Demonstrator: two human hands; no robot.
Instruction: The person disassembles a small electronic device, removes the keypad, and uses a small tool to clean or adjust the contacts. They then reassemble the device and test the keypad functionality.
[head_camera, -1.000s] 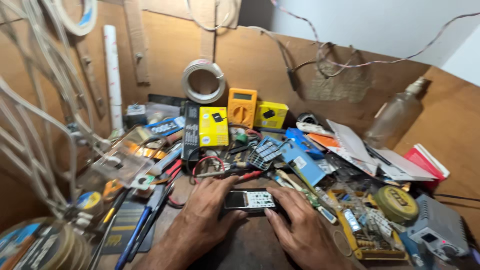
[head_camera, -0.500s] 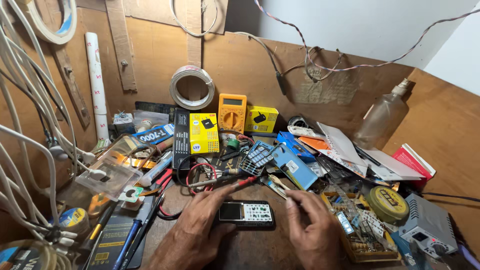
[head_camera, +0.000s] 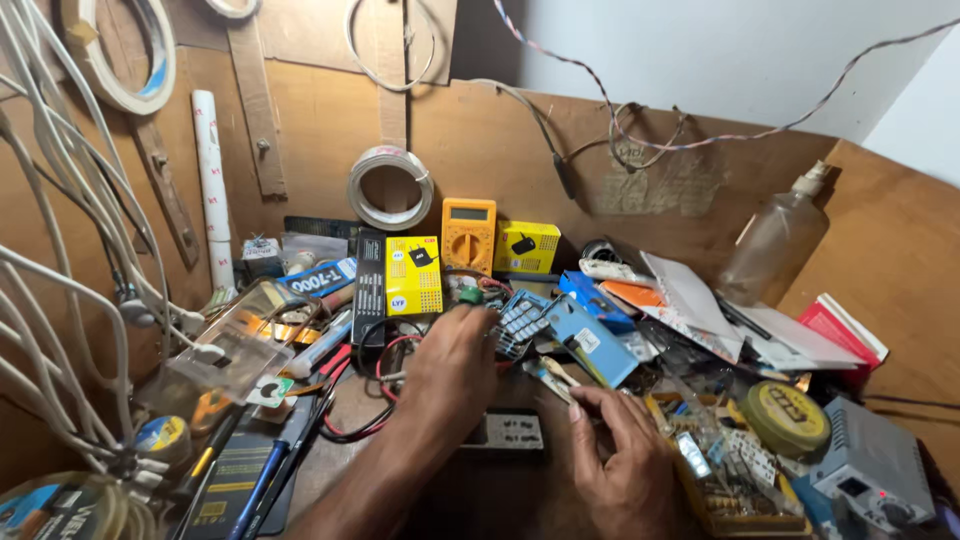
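Head view: your left hand (head_camera: 455, 365) reaches over the cluttered wooden surface (head_camera: 350, 420), fingers curled at a small green knob (head_camera: 470, 295), grip unclear. Your right hand (head_camera: 625, 455) pinches a thin metal tool (head_camera: 548, 378); small grey keypad phone (head_camera: 510, 432) lies between both hands.

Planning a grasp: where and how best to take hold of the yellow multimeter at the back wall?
Grip the yellow multimeter by its upper body, fingers on its two narrow sides, coming from the front and above. It stands upright against the plywood wall, boxes crowd its lower half, and only the top is free.
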